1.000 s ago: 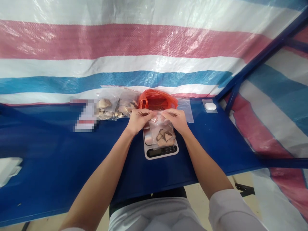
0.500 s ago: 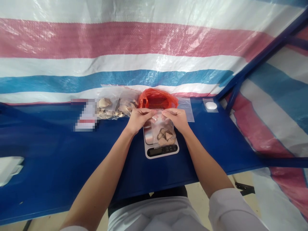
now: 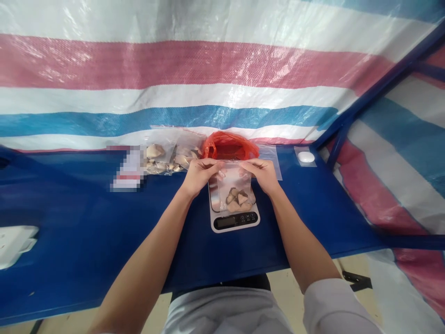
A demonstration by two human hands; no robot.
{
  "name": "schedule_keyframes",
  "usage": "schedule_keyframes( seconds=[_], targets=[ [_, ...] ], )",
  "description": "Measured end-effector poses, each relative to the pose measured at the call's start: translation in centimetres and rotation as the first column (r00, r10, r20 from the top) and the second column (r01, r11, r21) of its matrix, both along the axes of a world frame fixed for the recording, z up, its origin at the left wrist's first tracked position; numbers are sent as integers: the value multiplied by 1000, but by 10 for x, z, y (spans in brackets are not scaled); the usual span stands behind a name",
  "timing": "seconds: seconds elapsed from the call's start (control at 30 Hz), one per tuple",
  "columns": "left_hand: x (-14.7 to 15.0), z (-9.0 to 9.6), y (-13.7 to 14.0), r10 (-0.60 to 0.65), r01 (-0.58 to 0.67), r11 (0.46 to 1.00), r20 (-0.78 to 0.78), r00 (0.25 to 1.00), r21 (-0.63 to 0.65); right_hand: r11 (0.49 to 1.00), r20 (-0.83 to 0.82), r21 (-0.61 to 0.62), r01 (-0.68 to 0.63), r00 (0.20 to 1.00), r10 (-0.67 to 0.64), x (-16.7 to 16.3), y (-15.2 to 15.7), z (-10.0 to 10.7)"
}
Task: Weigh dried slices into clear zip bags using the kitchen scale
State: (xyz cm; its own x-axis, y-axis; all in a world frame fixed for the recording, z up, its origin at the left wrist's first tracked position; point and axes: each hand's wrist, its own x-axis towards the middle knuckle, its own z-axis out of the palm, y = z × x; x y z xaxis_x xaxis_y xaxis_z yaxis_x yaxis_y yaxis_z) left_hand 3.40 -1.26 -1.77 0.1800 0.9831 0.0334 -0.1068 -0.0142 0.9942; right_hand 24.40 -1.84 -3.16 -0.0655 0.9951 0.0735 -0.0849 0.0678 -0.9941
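Between my hands is a small clear zip bag (image 3: pixel 225 190) with several tan, dark-edged dried slices (image 3: pixel 239 200) in its lower right part. My left hand (image 3: pixel 202 175) pinches the top edge at the left, thumb against fingers. At the right of the same edge, my right hand (image 3: pixel 259 172) pinches it too. The bag hangs over a white kitchen scale (image 3: pixel 234 228) and hides most of its metal plate; whether it rests on the plate I cannot tell. The scale's display looks dark.
Behind the scale stands an open red plastic bag (image 3: pixel 231 146). Larger clear bags of dried slices (image 3: pixel 167 160) lie to its left, beside a blurred-out patch (image 3: pixel 128 169). A white oval object (image 3: pixel 306 157) is at the right, a white case (image 3: pixel 15 246) at far left on the blue table (image 3: pixel 86 241).
My hands have spread slightly apart along the bag's top edge, which is now straighter and flatter. The whole view has shifted a little.
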Motion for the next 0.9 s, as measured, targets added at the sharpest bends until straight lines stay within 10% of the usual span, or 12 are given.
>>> schedule_keyframes(
  seconds=[0.9],
  targets=[
    [4,1,-2,38,-22,992,-132,991,125,996,83,-79,45,996,-38,-8,-6,3]
  ],
)
